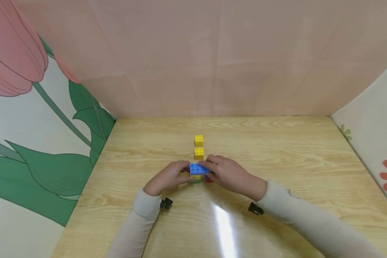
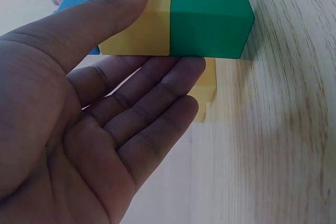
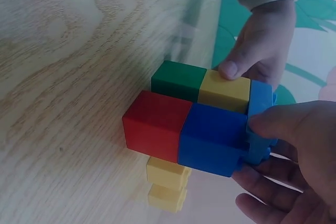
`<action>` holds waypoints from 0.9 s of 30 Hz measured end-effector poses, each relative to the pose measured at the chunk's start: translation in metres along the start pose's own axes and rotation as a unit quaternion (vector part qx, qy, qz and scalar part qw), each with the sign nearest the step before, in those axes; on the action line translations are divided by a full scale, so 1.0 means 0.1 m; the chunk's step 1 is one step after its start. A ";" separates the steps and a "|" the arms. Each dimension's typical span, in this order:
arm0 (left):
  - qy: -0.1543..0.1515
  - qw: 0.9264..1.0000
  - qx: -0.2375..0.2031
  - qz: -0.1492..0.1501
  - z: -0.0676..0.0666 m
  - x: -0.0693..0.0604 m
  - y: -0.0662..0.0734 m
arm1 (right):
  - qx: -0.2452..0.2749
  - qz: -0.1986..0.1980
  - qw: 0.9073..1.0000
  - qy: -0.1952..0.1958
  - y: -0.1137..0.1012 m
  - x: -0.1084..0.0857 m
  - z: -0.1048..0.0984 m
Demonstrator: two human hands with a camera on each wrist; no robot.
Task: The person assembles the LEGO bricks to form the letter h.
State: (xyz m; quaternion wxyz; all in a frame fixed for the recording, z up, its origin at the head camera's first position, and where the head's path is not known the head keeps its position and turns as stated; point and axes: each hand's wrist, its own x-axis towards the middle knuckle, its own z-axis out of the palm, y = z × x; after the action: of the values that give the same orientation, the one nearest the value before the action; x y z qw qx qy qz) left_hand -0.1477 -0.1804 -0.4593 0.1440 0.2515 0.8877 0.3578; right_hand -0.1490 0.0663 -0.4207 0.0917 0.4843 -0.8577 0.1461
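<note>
Two short stacks of toy building bricks stand side by side on the table. On the left, a yellow brick (image 2: 139,32) sits on a green brick (image 2: 210,19); on the right, a dark blue brick (image 3: 212,135) sits on a red brick (image 3: 157,124). A long light blue brick (image 1: 196,168) spans both tops; some dark blue studs show at its edge. My left hand (image 1: 167,177) holds the left stack, thumb on the yellow brick and fingers behind. With thumb and fingers, my right hand (image 1: 230,175) pinches the long brick's right end.
Two loose yellow bricks, a nearer one (image 1: 199,154) and a farther one (image 1: 198,140), stand in line behind the stacks on the wooden table (image 1: 277,150). A pink cloth wall (image 1: 213,71) closes the back, and flower-patterned panels flank both sides.
</note>
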 end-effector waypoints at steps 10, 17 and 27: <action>-0.005 1.000 -0.001 0.002 -0.01 0.00 0.00 | 0.023 0.002 1.000 -0.021 0.02 0.01 -0.04; -0.002 1.000 0.000 -0.006 -0.01 -0.01 0.02 | 0.022 0.002 0.999 -0.029 0.03 0.03 -0.04; 0.002 1.000 0.002 -0.002 -0.02 -0.01 0.02 | 0.020 0.007 0.999 -0.029 0.01 0.05 -0.07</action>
State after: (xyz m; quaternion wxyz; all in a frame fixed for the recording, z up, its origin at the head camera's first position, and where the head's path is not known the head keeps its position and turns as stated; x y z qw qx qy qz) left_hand -0.1469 -0.1803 -0.4565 0.1424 0.2490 0.8892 0.3565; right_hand -0.1524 0.0648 -0.4132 0.0561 0.4844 -0.8601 0.1500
